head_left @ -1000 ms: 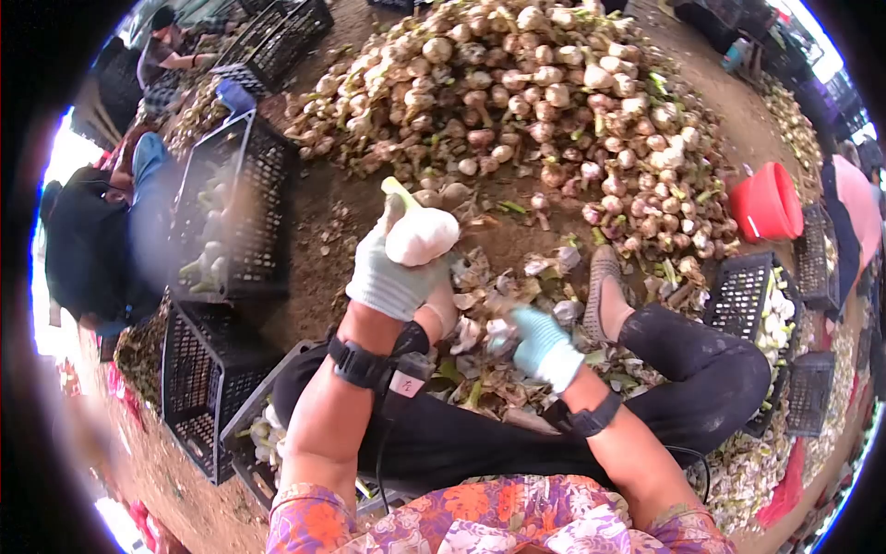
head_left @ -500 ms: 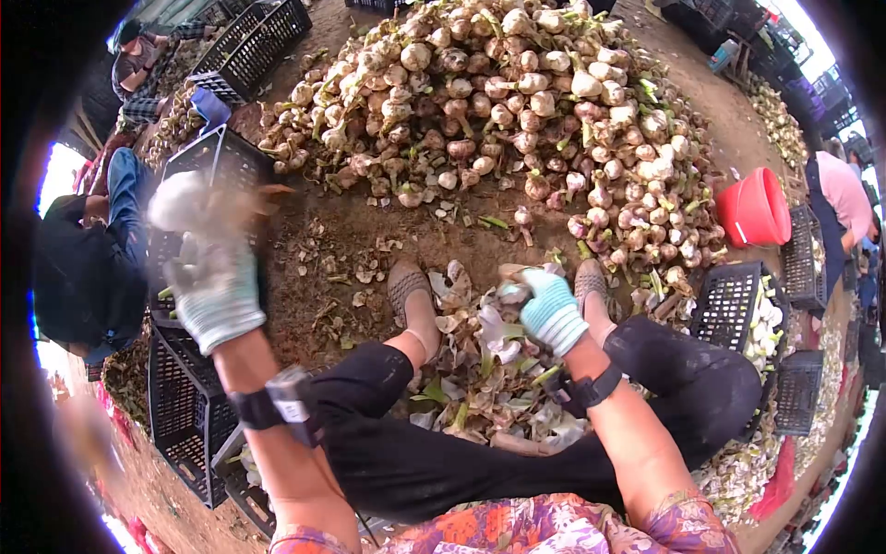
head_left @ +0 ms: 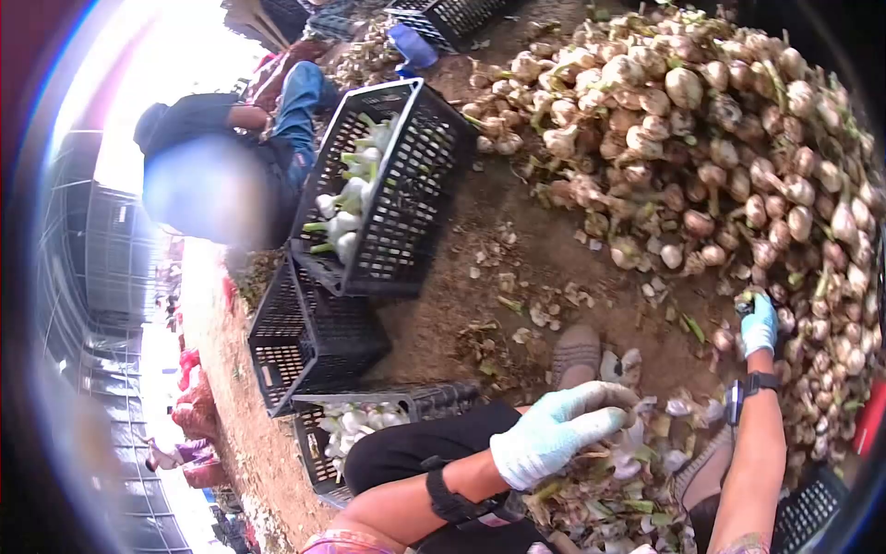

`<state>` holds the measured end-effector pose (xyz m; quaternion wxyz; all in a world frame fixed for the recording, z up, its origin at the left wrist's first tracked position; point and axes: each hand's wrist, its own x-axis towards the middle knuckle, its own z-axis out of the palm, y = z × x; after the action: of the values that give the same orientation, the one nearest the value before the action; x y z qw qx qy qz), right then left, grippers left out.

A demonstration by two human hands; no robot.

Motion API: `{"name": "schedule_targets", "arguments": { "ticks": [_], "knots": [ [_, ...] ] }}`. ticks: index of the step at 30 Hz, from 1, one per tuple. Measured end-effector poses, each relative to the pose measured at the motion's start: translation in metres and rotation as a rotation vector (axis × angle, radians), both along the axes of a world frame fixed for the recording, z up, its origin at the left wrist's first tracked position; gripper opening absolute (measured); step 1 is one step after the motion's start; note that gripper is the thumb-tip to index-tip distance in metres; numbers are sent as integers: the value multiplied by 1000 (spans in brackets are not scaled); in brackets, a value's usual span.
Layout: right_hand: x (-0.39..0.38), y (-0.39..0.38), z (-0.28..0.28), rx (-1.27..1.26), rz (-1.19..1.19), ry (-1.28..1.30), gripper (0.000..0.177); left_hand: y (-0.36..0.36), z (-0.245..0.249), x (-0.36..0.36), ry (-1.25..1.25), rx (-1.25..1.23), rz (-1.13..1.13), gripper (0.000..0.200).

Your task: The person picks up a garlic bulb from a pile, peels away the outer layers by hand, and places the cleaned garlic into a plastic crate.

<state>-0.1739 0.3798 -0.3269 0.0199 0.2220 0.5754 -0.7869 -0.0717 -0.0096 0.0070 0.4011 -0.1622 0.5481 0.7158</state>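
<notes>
My left hand (head_left: pixel 558 432), in a white and pale-blue glove, hovers above a heap of garlic peelings and cut stalks (head_left: pixel 600 503) between my feet. Its fingers reach forward, thumb apart, and nothing shows in them. At the near edge of a big pile of untrimmed garlic bulbs (head_left: pixel 711 175) is my right hand (head_left: pixel 760 325), gloved alike. Its fingers are closed round something small and dark that I cannot make out. Trimmed white garlic bulbs (head_left: pixel 349 198) with short green stems lie in a black plastic crate (head_left: pixel 406 212) to the left.
Another black crate (head_left: pixel 318 337) stands below the first one. Beside my leg, a further crate holds peeled-looking white garlic (head_left: pixel 360 423). A person in dark clothes (head_left: pixel 217 166) sits at the upper left. A red bucket (head_left: pixel 872 420) shows at the right edge.
The view has swung left. My left hand has come back from over the left crate to above the peelings. My right hand has moved forward to the garlic pile's edge.
</notes>
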Motion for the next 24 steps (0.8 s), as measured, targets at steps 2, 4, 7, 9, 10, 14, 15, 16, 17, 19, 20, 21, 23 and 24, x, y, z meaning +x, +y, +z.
{"name": "schedule_targets", "arguments": {
  "ticks": [2, 4, 7, 9, 10, 14, 15, 16, 17, 19, 20, 21, 23, 24],
  "knots": [
    [7, -7, -1, 926, 88, -87, 14, -2, -8, 3, -53, 47, 25, 33],
    [30, -49, 54, 1343, 228, -241, 14, -1, -22, 12, 188, -116, -46, 45],
    [66, -107, 77, -547, -324, -2, 14, 3, -8, 14, 844, -749, -421, 62],
    [108, -185, 217, 320, 73, 16, 13, 10, -6, 21, 850, -752, -470, 72],
    [124, -195, 230, 302, 133, 25, 12, 17, -9, 27, 889, -770, -479, 70],
    [175, -206, 261, 257, 192, 21, 12, 22, -21, 38, 1170, -610, -338, 53],
    [181, -209, 290, 494, 284, 25, 15, 19, -16, 42, 1166, -538, -327, 52],
    [189, -208, 297, 616, 279, 89, 18, 17, -14, 43, 1150, -458, -340, 51],
    [198, -206, 300, 732, 286, 149, 22, 18, -9, 45, 1114, -391, -344, 49],
    [209, -207, 311, 872, 199, 387, 27, 18, -1, 47, 864, -149, -385, 51],
    [213, -203, 324, 839, 227, 306, 24, 20, 3, 51, 785, -67, -362, 53],
    [215, -199, 328, 745, 284, 111, 20, 22, 6, 53, 705, 6, -336, 55],
    [222, -199, 318, 289, 66, 165, 15, 25, 12, 55, 713, 38, -351, 57],
    [227, -196, 317, 490, 128, 205, 15, 25, 15, 56, 778, -19, -405, 58]
  ]
}}
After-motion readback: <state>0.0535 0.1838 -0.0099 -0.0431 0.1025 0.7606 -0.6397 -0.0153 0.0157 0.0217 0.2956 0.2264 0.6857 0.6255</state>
